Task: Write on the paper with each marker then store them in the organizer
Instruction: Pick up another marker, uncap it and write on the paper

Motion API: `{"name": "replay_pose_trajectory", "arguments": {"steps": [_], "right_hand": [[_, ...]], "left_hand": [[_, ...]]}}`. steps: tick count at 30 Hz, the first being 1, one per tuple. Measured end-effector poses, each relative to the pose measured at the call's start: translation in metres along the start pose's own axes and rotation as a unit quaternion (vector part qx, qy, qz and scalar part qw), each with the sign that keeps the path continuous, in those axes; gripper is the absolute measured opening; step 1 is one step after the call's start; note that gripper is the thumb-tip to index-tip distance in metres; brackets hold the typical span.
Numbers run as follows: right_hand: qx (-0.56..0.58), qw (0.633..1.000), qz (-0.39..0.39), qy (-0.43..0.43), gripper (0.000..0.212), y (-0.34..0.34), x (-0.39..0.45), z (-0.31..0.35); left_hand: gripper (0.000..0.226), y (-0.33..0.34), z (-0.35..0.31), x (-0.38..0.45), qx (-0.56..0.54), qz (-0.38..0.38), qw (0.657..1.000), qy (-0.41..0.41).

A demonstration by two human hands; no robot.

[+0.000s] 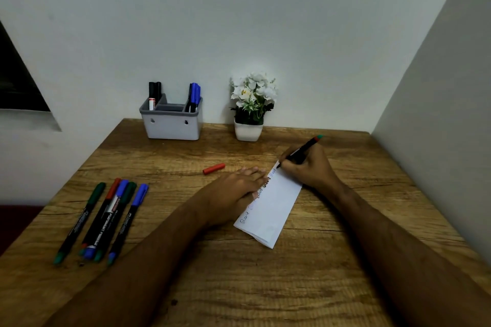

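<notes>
Right hand (305, 167) pinches marker (299, 152), tip on paper's (273, 210) far end, tail toward far right corner of tabletop (239, 273). Left hand (239, 188) flat, fingers straight, pressing paper's left edge. Organizer (171, 121) at far edge: black markers left compartment, blue right. Red cap (214, 168) loose. Writing illegible.

A single head-worn, wide-angle camera looks forward and down over the counter (239, 287) from the person's own seat, close enough that both forearms enter from the bottom edge. It faces the wall (239, 21) behind the counter (a second wall closes in on the right), and the lens bends straight edges near the borders.
</notes>
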State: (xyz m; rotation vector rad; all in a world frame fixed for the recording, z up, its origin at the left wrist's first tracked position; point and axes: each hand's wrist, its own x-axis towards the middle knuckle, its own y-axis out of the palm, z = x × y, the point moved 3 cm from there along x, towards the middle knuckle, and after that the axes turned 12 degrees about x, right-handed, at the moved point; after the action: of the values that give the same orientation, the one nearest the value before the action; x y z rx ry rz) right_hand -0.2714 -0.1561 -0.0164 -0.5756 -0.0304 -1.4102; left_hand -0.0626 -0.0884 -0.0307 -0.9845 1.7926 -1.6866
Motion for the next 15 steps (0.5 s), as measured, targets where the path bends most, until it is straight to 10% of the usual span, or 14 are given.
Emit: {"name": "replay_pose_trajectory", "arguments": {"steps": [15], "right_hand": [[-0.003, 1.000, -0.016, 0.008, 0.012, -0.0020, 0.0024, -0.0011]], "left_hand": [[0.050, 0.0043, 0.0032, 0.0025, 0.003, 0.022, 1.000, -0.004]]}}
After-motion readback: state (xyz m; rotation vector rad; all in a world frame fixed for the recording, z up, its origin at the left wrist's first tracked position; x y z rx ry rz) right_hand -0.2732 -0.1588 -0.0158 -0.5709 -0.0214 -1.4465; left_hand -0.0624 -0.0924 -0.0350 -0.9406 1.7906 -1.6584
